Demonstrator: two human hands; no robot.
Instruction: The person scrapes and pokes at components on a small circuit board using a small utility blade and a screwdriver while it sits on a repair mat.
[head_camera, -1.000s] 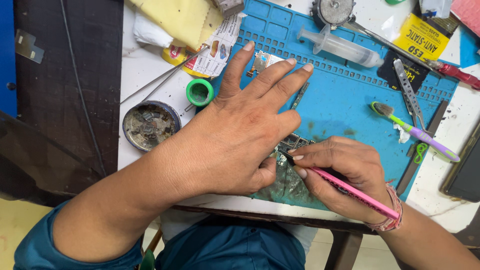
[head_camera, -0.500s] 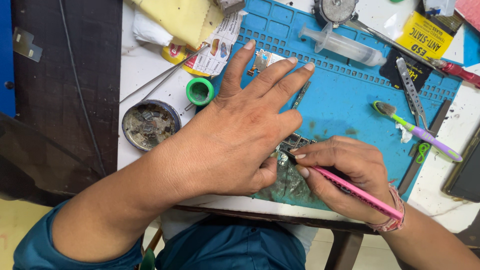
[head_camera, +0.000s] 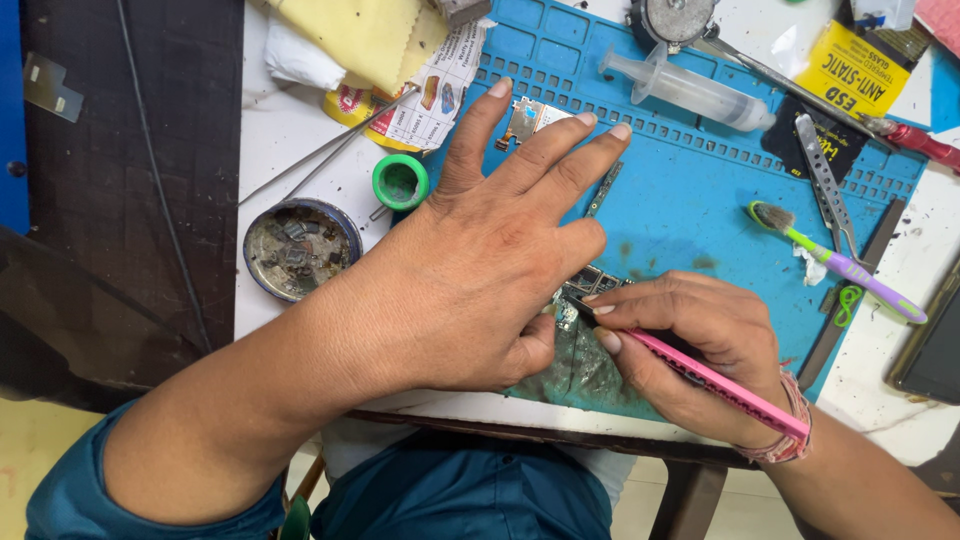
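Our left hand (head_camera: 470, 270) lies flat and open on the blue work mat (head_camera: 690, 190), fingers spread and stretched away from us, the thumb tucked low against the small circuit board (head_camera: 590, 282) that peeks out from under its palm edge. Just beside that thumb, our right hand (head_camera: 690, 335) is closed in a pencil grip around a pink-handled tool (head_camera: 720, 382), whose dark tip touches the board right between the two hands. We cannot tell what kind of tip it is.

Beyond the left fingertips lies a small metal part (head_camera: 530, 118) on the mat, and a thin dark strip (head_camera: 603, 188) sits just under the forefinger. Off the thumb side of the left hand, on the white bench (head_camera: 300, 150), stand a small green pot (head_camera: 400, 182) and, nearer the wrist, a round tin (head_camera: 300, 250) full of grey scraps. A yellow cloth (head_camera: 360, 35) lies farther out past them.

Beyond the right hand, well apart, a plastic syringe (head_camera: 690, 90) rests across the mat. To that hand's outer side lie a green-and-purple brush (head_camera: 835, 262) and metal tweezers (head_camera: 825, 180), with a red-handled tool (head_camera: 915, 140) farther off.
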